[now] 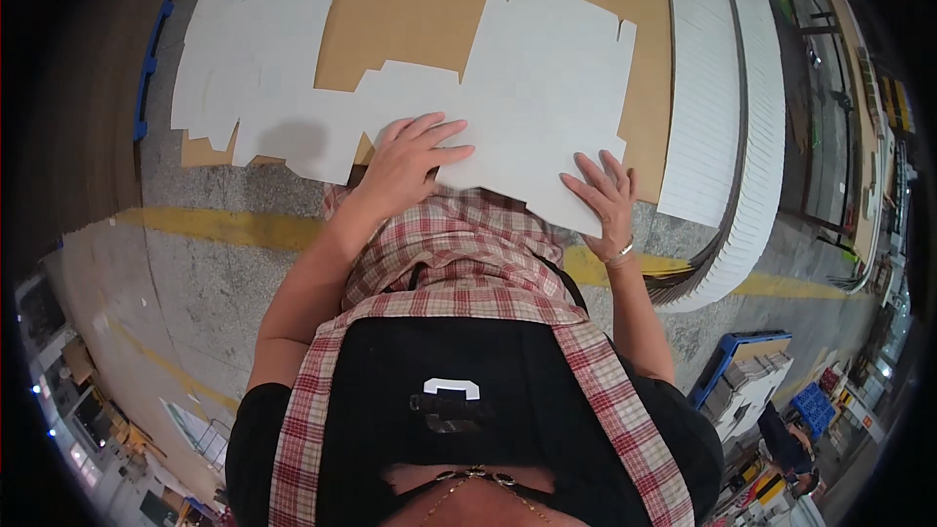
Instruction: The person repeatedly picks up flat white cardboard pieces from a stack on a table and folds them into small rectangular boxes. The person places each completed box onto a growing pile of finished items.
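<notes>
The sheet [547,68] overhung the near edge of the board [410,10]; left hand [402,168] spread on top, right hand [611,207] bent at its side, grip unclear. Pressing the overhang could have creased it.

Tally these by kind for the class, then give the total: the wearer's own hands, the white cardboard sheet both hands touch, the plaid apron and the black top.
Hands: 2 (left hand, right hand)
White cardboard sheet: 1
Plaid apron: 1
Black top: 1
Total: 5
</notes>
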A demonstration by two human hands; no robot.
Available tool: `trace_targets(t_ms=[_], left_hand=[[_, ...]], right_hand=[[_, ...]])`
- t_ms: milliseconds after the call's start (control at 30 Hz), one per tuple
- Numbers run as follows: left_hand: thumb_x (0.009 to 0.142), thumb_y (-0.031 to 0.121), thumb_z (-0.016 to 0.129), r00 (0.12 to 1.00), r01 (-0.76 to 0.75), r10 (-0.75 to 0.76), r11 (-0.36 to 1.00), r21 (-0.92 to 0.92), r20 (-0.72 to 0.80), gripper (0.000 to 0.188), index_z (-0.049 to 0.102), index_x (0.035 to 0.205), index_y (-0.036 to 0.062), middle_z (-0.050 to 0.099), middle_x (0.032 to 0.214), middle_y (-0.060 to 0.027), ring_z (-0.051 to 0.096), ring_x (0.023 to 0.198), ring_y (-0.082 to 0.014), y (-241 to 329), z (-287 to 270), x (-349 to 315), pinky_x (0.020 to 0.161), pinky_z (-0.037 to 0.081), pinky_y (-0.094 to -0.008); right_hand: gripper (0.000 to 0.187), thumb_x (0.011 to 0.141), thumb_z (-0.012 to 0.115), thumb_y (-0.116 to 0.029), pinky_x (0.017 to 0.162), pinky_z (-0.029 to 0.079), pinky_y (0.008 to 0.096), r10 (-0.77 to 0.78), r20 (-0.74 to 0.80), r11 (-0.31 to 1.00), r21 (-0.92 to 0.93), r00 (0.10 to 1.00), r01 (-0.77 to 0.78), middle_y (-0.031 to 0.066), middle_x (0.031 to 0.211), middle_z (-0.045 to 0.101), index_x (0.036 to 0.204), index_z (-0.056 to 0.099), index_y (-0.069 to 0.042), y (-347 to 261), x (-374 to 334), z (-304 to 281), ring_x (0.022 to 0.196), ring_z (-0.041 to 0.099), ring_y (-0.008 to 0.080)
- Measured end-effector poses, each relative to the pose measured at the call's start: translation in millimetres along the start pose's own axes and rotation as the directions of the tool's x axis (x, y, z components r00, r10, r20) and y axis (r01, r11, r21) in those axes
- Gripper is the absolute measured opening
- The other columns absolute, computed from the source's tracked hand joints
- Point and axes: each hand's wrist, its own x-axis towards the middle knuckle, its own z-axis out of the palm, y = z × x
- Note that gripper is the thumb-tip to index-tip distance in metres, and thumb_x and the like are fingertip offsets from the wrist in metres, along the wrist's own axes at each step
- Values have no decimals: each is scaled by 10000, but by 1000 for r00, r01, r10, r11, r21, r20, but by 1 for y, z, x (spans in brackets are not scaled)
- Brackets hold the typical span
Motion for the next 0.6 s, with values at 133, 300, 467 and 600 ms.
trace_targets(t_ms=[133,300,467,600], left_hand=[[808,185,727,955,274,-293,934,-230,-50,315,705,1120,142,658,1144,-22,584,1079,-270,-3,3,11,912,404,-443],[827,197,720,893,107,-100,994,-9,-439,258,694,1063,96,650,1045,-54,597,925,-255,16,17,19,813,427,-401],[795,182,720,970,-91,115,989,120,-215,403,662,1191,138,593,1227,-28,532,1095,-247,30,-3,13,949,379,-447],[784,120,717,989,-135,121,975,178,89,540,613,1309,190,528,1417,-40,553,1089,-264,-2,-46,0,988,423,-426]], right_hand=[[662,657,861,-310,970,409,384,473,86,803,369,877,-469,96,1161,686,1270,656,-168,6,3,13,988,634,223],[700,715,840,-279,891,450,414,458,-227,884,15,859,-468,124,988,663,1344,570,-133,-24,61,14,961,622,269],[407,799,749,-240,884,437,415,-232,-121,928,270,965,256,51,1077,633,1197,684,-178,-57,79,41,1006,587,295],[383,800,745,-264,870,436,410,-262,-54,936,231,964,267,48,1061,617,1176,699,-201,-59,79,47,988,573,259]])
